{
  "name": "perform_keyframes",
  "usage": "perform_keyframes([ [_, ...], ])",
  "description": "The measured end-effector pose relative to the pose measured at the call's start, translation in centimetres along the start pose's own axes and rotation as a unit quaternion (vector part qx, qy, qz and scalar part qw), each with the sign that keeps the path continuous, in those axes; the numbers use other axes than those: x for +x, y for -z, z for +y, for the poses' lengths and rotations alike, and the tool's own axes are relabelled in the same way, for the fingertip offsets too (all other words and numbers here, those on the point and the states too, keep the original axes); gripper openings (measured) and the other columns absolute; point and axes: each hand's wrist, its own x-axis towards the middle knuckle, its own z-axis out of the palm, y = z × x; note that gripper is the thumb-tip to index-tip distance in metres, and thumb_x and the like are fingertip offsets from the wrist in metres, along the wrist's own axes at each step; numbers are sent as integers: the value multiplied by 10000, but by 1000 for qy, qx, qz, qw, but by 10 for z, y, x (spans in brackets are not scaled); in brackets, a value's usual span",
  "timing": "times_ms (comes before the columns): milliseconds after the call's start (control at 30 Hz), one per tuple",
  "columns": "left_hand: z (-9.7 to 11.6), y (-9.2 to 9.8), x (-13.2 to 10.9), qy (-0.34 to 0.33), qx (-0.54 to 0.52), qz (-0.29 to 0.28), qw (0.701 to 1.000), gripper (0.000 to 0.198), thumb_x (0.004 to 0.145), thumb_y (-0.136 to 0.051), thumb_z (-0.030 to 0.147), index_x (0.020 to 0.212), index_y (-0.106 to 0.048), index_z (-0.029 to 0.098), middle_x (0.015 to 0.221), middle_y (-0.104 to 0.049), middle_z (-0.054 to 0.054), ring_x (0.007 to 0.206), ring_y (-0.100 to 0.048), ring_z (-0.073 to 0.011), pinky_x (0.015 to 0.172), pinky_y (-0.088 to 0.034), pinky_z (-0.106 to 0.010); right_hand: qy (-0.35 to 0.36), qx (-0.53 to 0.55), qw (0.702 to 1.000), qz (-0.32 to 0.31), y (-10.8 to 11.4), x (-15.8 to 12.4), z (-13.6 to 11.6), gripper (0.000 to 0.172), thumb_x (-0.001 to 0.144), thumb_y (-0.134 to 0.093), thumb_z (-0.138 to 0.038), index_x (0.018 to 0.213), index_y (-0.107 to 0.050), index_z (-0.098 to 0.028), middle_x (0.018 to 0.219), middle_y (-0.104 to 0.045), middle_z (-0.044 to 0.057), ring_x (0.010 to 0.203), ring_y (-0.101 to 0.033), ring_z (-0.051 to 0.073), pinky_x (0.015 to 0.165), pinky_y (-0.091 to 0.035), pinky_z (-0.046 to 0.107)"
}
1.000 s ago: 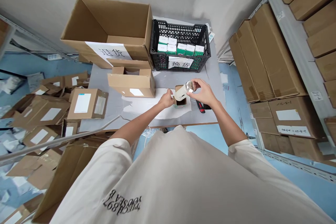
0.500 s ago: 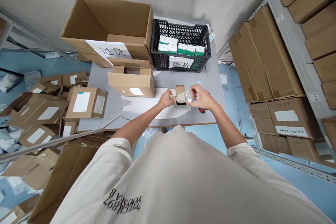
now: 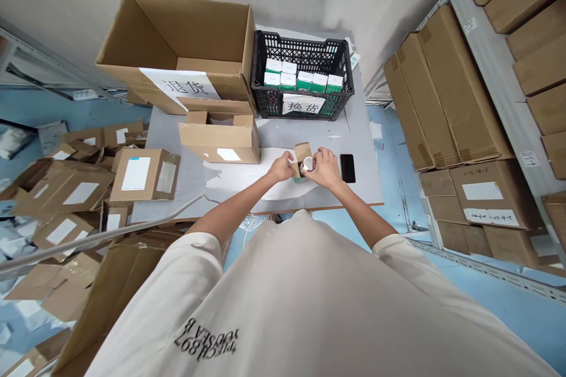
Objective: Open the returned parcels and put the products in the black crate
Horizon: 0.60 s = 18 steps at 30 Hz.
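Observation:
A small brown carton (image 3: 301, 153) stands open on the grey table (image 3: 358, 141) near its front edge. My left hand (image 3: 281, 167) grips the carton's left side. My right hand (image 3: 324, 168) is closed over a white cylindrical item with a shiny top (image 3: 308, 163), which sits mostly down inside the carton; only its top shows.
A black phone (image 3: 347, 167) lies just right of my right hand. Behind are a medium open carton (image 3: 220, 138), a large labelled carton (image 3: 177, 53) and a black crate (image 3: 302, 76) of green-white boxes. Cartons litter the floor at left; shelves of cartons (image 3: 446, 100) line the right.
My right hand lowered the white item from a tilt above the carton down into it. The phone, hidden before by my hand, now shows. My left hand stayed on the carton.

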Motion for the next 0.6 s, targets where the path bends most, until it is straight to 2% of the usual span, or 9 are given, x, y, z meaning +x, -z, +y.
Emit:
perform_keyframes([
  [67,0,0,0,-6,4,8,1000,567,757,-839,48,1174,-549,300,833,-760,68,827,-731,-211,756,-515,-282,-15,-5,1000,-11,-16,-3,-1,507,865,-905,-523,1195,-709,-192,1579,-622,282,1478,-542,489,1258,-438,629],
  [167,1,1,-2,-14,9,24,1000,520,794,-806,40,1164,-546,297,887,-781,46,875,-747,-218,784,-524,-291,-25,30,999,-24,-28,-9,5,606,868,-901,-574,1289,-703,-186,1535,-663,283,1441,-582,496,1246,-454,642],
  [233,1,3,-4,-17,-2,26,1000,461,851,-779,68,1172,-539,294,888,-789,34,888,-761,-223,794,-530,-298,-26,91,995,-18,-30,-10,14,623,907,-852,-591,1365,-680,-206,1472,-708,255,1362,-646,466,1185,-512,612],
  [367,-1,5,-6,-7,-60,9,998,319,995,-708,197,1243,-530,291,909,-812,9,898,-800,-232,807,-556,-317,-90,252,964,-15,-33,-8,39,436,1046,-594,-524,1388,-629,-257,1284,-780,151,1051,-766,325,987,-616,507],
  [467,-3,2,-2,6,-49,10,999,392,976,-768,239,1299,-550,285,990,-836,-23,982,-805,-255,860,-574,-333,-139,310,940,-34,-40,-4,54,397,979,-611,-471,1320,-645,-271,1179,-791,92,908,-746,258,929,-635,462],
  [600,-1,-9,10,-4,-16,31,999,578,881,-876,244,1376,-578,259,1268,-804,-85,1102,-772,-265,983,-574,-352,-156,339,926,-52,-49,5,58,538,852,-725,-459,1346,-705,-247,1280,-769,120,912,-707,230,929,-654,449],
])
